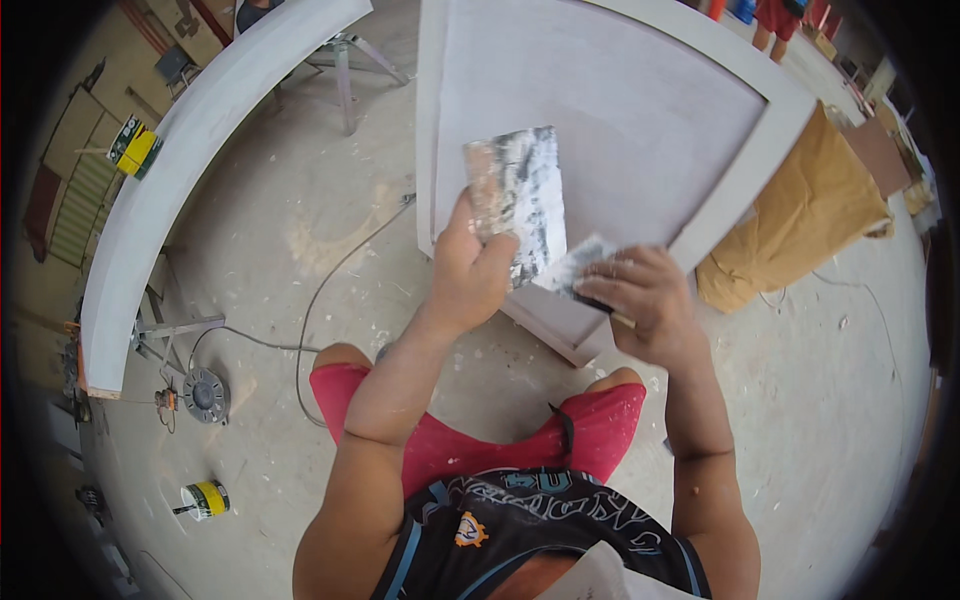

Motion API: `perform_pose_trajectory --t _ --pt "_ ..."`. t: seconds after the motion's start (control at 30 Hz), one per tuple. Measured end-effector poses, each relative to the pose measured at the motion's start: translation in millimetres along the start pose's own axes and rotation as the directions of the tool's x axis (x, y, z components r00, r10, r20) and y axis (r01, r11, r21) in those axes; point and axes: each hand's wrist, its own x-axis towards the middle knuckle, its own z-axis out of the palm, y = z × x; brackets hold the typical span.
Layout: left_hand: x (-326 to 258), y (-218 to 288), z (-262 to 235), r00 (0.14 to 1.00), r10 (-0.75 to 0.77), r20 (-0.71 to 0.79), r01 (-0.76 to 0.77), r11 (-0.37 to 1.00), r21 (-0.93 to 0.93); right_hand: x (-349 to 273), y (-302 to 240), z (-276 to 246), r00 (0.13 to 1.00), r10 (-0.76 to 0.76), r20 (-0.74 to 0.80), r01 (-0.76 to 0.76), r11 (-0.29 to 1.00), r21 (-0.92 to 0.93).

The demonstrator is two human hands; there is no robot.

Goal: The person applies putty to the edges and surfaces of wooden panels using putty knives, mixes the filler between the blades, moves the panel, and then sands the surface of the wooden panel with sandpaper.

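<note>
Floor (pixel 820 400): pale, spattered.
Tins (pixel 209 498): printed yellow-black labels.
Shirt (pixel 540 505): outlined lettering.
Left grip (pixel 470 265): thumb over, closed on board (pixel 530 190), before panel (pixel 620 110).
Right grip (pixel 645 300): blurred, wrapped round scraper (pixel 572 264), at board's lower edge.

At the bottom centre of the frame, a black shirt (pixel 560 535) carries large outlined lettering in pale grey, with blue characters above it and an orange-and-white gear-shaped emblem (pixel 470 531) to the left. At the upper left, a yellow-and-black can (pixel 135 147) on the curved white panel (pixel 235 85) bears bold lettering. At the lower left, a second can (pixel 207 499) has a yellow label, its print too small to read.
</note>
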Motion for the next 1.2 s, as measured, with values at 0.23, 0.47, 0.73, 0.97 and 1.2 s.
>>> perform_pose_trajectory --t 0.23,0.47,0.73,0.97,1.2 --pt "-0.9 -29.7 -83.7 0.91 -0.349 -0.225 0.097 0.706 -0.702 43.9 -3.2 72.4 0.868 0.079 -0.49 0.159 0.891 0.425" --pt "23.7 -66.7 -145.8 0.963 -0.271 -0.016 0.1 0.406 -0.908 81.2 -3.7 151.4 0.962 0.161 -0.222 -0.144 0.986 0.088" --pt "118.5 -121.8 -250.9 0.977 -0.213 0.029 0.173 0.697 -0.696 128.1 -0.2 200.0 0.646 0.699 -0.307 -0.744 0.667 -0.047" --pt "151.5 -123.8 -294.2 0.965 0.113 0.235 -0.003 0.906 -0.424 256.1 -29.3 207.0 0.974 0.228 -0.008 -0.211 0.884 -0.416" --pt "171.5 -106.3 -331.7 0.983 0.149 -0.106 -0.174 0.938 -0.299 248.1 -51.7 234.5 0.977 0.208 0.046 -0.184 0.934 -0.307"
